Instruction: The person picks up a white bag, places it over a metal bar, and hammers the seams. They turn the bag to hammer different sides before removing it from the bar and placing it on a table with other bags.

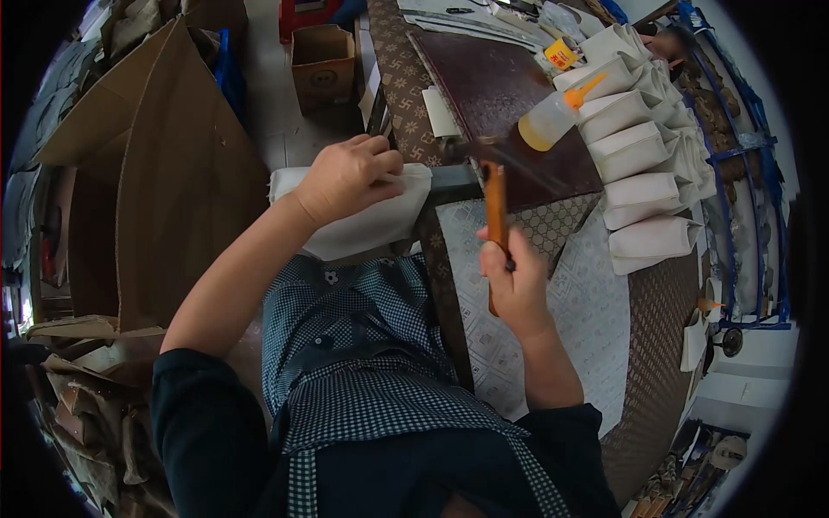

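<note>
A white, bag-like piece (371, 226) lies over the end of a grey bar (454, 181) that juts out from the table. My left hand (352, 180) rests on top of this piece, fingers curled and pressed together at its upper edge; what the fingertips pinch is hidden. In my right hand (518, 278) is a hammer (496, 203), gripped by its wooden handle. The hammer is raised near the table edge, apart from the white piece, and its dark head is smeared by motion.
Beyond the hammer, a glue bottle (546, 121) with an orange nozzle stands on a dark red board (484, 82). Several similar white pieces (635, 160) stand in a row at right. A large cardboard box (181, 190) is at left, a smaller carton (323, 73) ahead.
</note>
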A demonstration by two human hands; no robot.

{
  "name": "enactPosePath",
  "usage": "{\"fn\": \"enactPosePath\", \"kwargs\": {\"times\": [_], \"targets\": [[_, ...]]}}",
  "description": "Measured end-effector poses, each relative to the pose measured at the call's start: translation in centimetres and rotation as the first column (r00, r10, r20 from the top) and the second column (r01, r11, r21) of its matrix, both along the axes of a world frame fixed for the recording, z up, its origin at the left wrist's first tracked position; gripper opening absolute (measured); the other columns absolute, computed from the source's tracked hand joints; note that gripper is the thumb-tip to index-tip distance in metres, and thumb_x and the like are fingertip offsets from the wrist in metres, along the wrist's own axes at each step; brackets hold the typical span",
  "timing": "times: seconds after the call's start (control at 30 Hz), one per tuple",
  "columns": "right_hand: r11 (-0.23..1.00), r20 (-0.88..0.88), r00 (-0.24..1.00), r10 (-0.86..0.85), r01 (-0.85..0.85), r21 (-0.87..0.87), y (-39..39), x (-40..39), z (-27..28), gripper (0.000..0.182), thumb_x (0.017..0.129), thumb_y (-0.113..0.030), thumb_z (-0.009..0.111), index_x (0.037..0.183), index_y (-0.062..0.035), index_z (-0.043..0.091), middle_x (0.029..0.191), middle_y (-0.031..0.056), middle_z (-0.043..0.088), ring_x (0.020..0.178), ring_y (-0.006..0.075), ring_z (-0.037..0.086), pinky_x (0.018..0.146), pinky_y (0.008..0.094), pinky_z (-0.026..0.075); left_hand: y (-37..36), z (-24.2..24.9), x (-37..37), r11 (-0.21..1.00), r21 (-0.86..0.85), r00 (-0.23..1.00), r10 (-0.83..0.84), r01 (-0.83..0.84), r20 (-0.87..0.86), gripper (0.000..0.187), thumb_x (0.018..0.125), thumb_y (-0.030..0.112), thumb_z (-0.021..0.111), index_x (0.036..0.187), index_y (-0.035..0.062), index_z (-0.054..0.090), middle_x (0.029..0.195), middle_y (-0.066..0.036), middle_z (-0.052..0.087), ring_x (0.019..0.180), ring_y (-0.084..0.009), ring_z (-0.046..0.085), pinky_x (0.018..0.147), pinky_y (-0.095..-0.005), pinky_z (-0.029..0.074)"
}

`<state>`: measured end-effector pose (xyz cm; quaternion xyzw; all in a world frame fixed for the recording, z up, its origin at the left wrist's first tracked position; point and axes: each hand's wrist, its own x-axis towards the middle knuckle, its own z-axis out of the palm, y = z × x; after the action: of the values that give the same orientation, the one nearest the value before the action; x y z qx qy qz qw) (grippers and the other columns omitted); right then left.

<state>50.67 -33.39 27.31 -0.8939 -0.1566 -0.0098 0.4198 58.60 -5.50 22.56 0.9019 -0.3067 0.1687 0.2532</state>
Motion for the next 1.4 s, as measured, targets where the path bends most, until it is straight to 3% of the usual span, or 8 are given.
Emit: {"fn": "enactPosePath", "kwargs": {"times": [0.07, 0.73, 0.77, 0.87, 1.0, 1.1, 1.3, 1.4], "targets": [[0.978, -0.045, 0.998, 0.041, -0.049, -0.202, -0.5, 1.0, -1.8, 0.017, 0.099, -0.017, 0.059, 0.101, -0.0010, 0.063, 0.063, 0.0095, 0.061, 0.053, 0.0178, 0.061, 0.054, 0.0314, 0.048, -0.2, 0.1, -0.4, 0.999, 0.029, 0.999, -0.017, 0.015, 0.039, 0.019, 0.079, 0.020, 0.078, 0.094, 0.0105, 0.069, 0.094, -0.004, 0.062, 0.091, -0.0260, 0.064, 0.075, -0.0382, 0.056], [0.973, -0.352, 0.929, 0.117, -0.179, -0.148, 1.2, 3.1, 2.7, 0.020, 0.101, -0.012, 0.053, 0.108, 0.0040, 0.063, 0.068, 0.0002, 0.054, 0.062, 0.0057, 0.050, 0.058, 0.0243, 0.042, 0.5, -0.7, -2.4, 0.997, -0.020, 0.997, 0.077, -0.076, 0.021, 0.033, 0.077, 0.022, 0.080, 0.097, 0.0052, 0.060, 0.101, -0.009, 0.055, 0.099, -0.0285, 0.058, 0.083, -0.0386, 0.053], [0.990, -0.323, 0.938, 0.122, -0.139, -0.030, 1.2, 2.9, 3.2, 0.019, 0.099, -0.018, 0.058, 0.100, -0.0004, 0.064, 0.065, 0.0129, 0.062, 0.055, 0.0236, 0.061, 0.057, 0.0347, 0.049, 0.5, -0.8, -2.5, 0.997, -0.017, 0.996, 0.081, -0.081, 0.024, 0.033, 0.077, 0.023, 0.080, 0.096, 0.0049, 0.060, 0.101, -0.009, 0.055, 0.099, -0.0286, 0.058, 0.083, -0.0385, 0.053], [0.991, -0.200, 0.976, 0.091, -0.069, 0.113, 2.2, 1.6, 4.5, 0.018, 0.098, -0.018, 0.059, 0.097, -0.0007, 0.063, 0.068, 0.0157, 0.064, 0.057, 0.0319, 0.063, 0.058, 0.0379, 0.050, 0.5, -0.9, -2.6, 0.995, -0.021, 0.995, 0.096, -0.096, 0.009, 0.033, 0.078, 0.024, 0.079, 0.096, 0.0049, 0.060, 0.101, -0.008, 0.055, 0.098, -0.0287, 0.058, 0.084, -0.0386, 0.053], [0.950, -0.192, 0.972, 0.136, -0.183, -0.254, 2.4, 2.5, 1.0, 0.023, 0.098, -0.022, 0.061, 0.089, -0.0003, 0.059, 0.068, 0.0200, 0.063, 0.061, 0.0369, 0.064, 0.057, 0.0431, 0.049, 0.6, -0.5, -2.8, 0.993, 0.037, 0.993, 0.106, -0.108, 0.052, 0.032, 0.078, 0.024, 0.079, 0.097, 0.0061, 0.061, 0.101, -0.007, 0.056, 0.098, -0.0274, 0.058, 0.083, -0.0379, 0.053], [0.942, -0.281, 0.946, 0.160, -0.231, -0.242, 1.2, 2.8, 1.0, 0.023, 0.100, -0.015, 0.054, 0.103, 0.0053, 0.063, 0.067, 0.0036, 0.058, 0.060, 0.0095, 0.054, 0.058, 0.0276, 0.046, 0.8, 0.1, -3.4, 0.981, 0.124, 0.987, 0.141, -0.149, 0.074, 0.031, 0.077, 0.023, 0.079, 0.099, 0.0083, 0.063, 0.102, -0.006, 0.056, 0.098, -0.0261, 0.058, 0.082, -0.0372, 0.053], [0.975, -0.290, 0.936, 0.200, -0.219, -0.035, 1.8, 2.8, 2.5, 0.023, 0.101, -0.014, 0.052, 0.106, 0.0048, 0.063, 0.069, 0.0010, 0.056, 0.061, 0.0065, 0.051, 0.058, 0.0251, 0.044, 2.3, 0.2, -3.8, 0.990, 0.074, 0.993, 0.121, -0.122, 0.015, 0.029, 0.076, 0.020, 0.080, 0.101, 0.0119, 0.065, 0.102, -0.005, 0.057, 0.099, -0.0247, 0.059, 0.081, -0.0376, 0.053], [0.981, -0.177, 0.968, 0.177, -0.160, 0.108, 2.8, 1.9, 4.6, 0.018, 0.098, -0.017, 0.057, 0.099, 0.0006, 0.063, 0.068, 0.0175, 0.061, 0.057, 0.0276, 0.062, 0.057, 0.0355, 0.047, 2.1, -0.6, -4.0, 0.990, 0.048, 0.991, 0.133, -0.134, 0.020, 0.029, 0.076, 0.020, 0.080, 0.099, 0.0116, 0.065, 0.102, -0.005, 0.057, 0.099, -0.0247, 0.059, 0.081, -0.0380, 0.053]]}}
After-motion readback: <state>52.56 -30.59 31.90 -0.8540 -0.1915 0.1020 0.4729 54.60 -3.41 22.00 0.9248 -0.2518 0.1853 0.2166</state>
